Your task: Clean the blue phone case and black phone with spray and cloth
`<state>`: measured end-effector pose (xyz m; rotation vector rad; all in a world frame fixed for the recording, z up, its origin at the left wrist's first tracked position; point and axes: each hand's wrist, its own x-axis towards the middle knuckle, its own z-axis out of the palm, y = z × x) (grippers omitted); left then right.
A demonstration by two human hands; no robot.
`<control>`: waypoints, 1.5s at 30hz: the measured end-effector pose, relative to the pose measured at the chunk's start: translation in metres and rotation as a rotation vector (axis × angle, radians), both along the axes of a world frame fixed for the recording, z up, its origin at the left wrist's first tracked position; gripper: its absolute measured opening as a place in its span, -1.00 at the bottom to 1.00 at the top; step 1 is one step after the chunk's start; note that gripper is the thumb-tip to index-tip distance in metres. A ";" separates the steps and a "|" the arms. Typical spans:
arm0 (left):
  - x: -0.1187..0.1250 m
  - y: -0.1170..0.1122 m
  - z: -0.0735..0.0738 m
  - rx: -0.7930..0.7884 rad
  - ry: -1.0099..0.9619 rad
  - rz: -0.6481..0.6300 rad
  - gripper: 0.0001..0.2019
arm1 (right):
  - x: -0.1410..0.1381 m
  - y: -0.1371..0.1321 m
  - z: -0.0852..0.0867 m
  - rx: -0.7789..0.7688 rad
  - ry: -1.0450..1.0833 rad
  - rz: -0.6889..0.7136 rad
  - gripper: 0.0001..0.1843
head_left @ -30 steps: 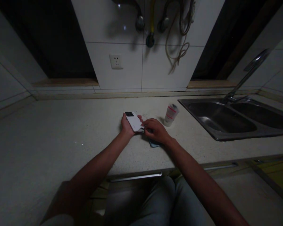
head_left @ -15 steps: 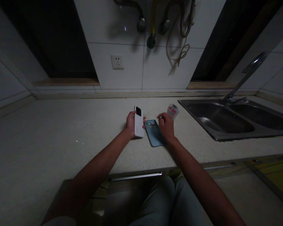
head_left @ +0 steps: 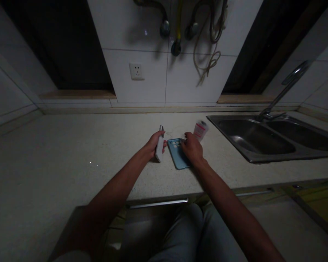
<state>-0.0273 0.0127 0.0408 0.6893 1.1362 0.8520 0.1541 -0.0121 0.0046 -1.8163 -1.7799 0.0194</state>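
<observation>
My left hand (head_left: pixel 154 141) is wrapped round a white phone (head_left: pixel 159 147), which is tilted nearly edge-on to me above the counter. Just right of it lies a light blue phone case (head_left: pixel 178 155) with camera cutouts at its far end. My right hand (head_left: pixel 192 147) is over the case's right side, fingers curled together and pointing left near the cutouts. Something small and greyish may be at its fingertips, too dark to name. Behind that hand is a clear plastic packet or cup with pink-red stripes (head_left: pixel 200 130); I cannot tell whether the hand touches it.
A double steel sink (head_left: pixel 251 140) with a chrome faucet (head_left: pixel 284 91) is set into the counter (head_left: pixel 71 153) on the right. Pipe ends (head_left: pixel 176 47) and a looped cord (head_left: pixel 211 63) hang on the tiled wall, near a power socket (head_left: pixel 136 71). A metal handle (head_left: pixel 158 204) runs below the front edge.
My left hand has turned the phone from showing its back and camera block to nearly edge-on. My right hand's fingertips have shifted slightly left and down, closer to the case's cutouts.
</observation>
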 end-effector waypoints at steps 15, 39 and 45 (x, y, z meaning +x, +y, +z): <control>0.002 0.001 -0.011 0.342 0.529 0.040 -0.58 | -0.005 -0.012 0.008 -0.047 -0.129 0.129 -0.74; 0.008 -0.018 -0.016 0.586 1.227 -0.169 -0.13 | -0.010 -0.013 0.013 -0.193 0.025 -0.010 -0.62; 0.008 -0.013 -0.020 0.572 1.061 -0.088 -0.25 | -0.013 -0.005 -0.003 -0.094 0.491 0.149 -0.68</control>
